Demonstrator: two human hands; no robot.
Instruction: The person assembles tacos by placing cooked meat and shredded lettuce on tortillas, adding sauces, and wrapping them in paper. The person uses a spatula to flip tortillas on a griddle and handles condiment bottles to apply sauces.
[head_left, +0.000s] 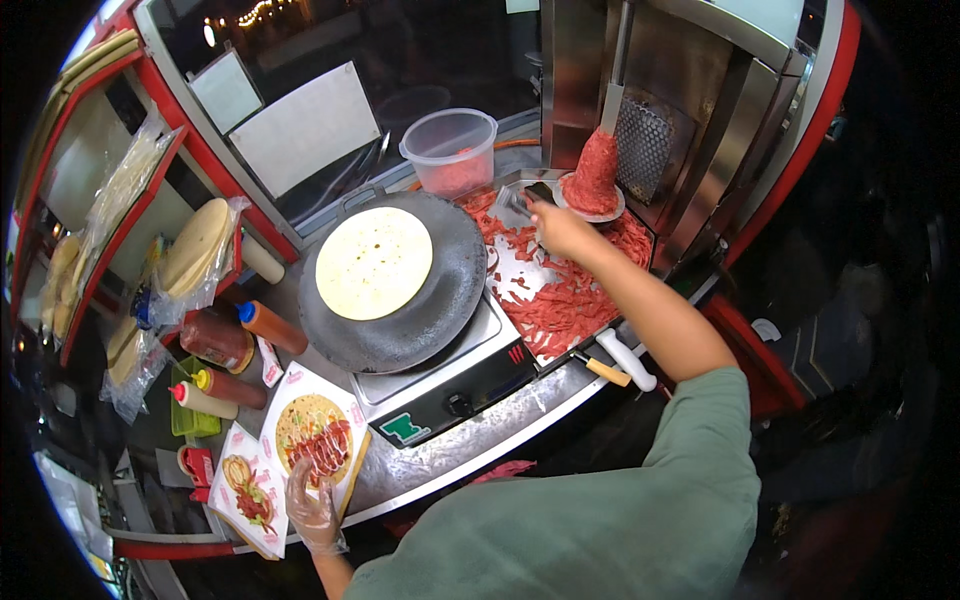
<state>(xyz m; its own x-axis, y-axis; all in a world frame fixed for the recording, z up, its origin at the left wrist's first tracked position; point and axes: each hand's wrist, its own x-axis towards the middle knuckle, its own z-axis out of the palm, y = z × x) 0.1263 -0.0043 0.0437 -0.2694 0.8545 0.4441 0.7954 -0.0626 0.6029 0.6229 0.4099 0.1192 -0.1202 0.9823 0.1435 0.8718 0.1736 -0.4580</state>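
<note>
My left hand (313,512), in a clear plastic glove, is at the near edge of a topped flatbread (300,418). Its fingers look apart, and I cannot tell if they touch the bread. Sliced red meat with streaks of white sauce lies on that flatbread, which rests on white printed paper (284,385). My right hand (562,230) reaches out over the meat tray (520,270) and is closed round what look like metal tongs (514,200). Shaved red meat (575,310) covers much of the tray. Beside the tongs stands a cone of meat (597,170) on a vertical spit.
A plain flatbread (374,262) lies on a round black griddle (460,290) over a burner. Beside the papers stand several sauce bottles (272,328) and an open bun with meat (250,492). Two knife handles (625,360) jut over the counter edge. A clear tub (450,150) stands behind.
</note>
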